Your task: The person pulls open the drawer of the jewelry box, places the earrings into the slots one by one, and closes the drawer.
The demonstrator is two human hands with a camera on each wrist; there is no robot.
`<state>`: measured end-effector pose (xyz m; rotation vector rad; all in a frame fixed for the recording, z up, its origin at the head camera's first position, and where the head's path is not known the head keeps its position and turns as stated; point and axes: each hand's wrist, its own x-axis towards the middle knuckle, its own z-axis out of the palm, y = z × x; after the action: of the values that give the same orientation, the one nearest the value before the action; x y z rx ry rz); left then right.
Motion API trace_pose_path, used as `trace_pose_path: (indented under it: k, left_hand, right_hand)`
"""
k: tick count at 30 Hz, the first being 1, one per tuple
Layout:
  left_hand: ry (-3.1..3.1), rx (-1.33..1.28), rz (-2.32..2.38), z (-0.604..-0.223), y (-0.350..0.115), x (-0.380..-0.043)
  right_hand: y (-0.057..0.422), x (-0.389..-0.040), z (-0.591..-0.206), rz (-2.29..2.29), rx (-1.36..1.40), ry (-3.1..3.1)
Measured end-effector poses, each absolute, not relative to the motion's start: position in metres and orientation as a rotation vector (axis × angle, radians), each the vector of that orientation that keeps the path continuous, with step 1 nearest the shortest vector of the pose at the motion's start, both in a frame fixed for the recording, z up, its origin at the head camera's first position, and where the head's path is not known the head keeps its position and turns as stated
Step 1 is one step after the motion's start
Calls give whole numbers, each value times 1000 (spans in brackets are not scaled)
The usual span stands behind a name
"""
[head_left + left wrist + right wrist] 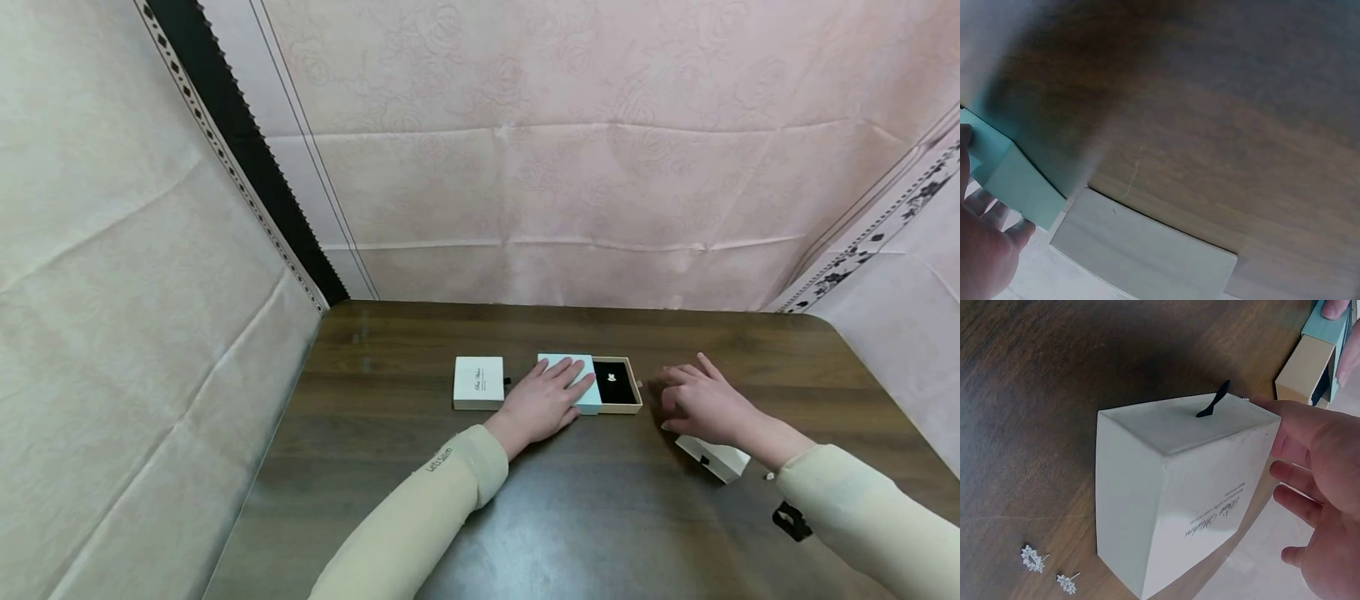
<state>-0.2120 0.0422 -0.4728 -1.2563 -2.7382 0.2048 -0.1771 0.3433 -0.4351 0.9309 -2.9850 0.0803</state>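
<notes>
My left hand (538,406) lies flat, fingers spread, on the light blue sleeve (587,406) of a drawer box. Its drawer (619,409) is pulled out to the right, with a small silvery ornament (612,377) on its black lining. Right of the drawer, my right hand (705,406) hovers with thumb and index finger together and the other fingers loosely bent. A tiny sparkling piece of jewelry (1245,399) shows at its fingertips, mostly hidden behind a white box (1210,469). That box stands partly beneath the right hand and wrist.
Another white box (478,383) with dark lettering lies left of the blue one. Two flower-shaped stud earrings (1033,558) lie on the wooden table (600,533) near the right-hand white box. A black object (792,521) shows beside the right sleeve. Pale cloth (600,192) hangs behind the table.
</notes>
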Motion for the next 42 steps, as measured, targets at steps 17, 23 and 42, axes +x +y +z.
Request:
trace_pose_path:
  k: [17,23,42]
  left_hand:
    - [-2734,-1256,201,-474,42,-213]
    - [-2732,-1255,203,-475,43,-213]
    - [-2736,-1253,218,-475,43,-213]
  right_hand:
    - [338,-180,-439,50,972,-2989]
    - [339,-181,-439,45,971,-2979]
    - [341,-187,-438,61,967,-2965]
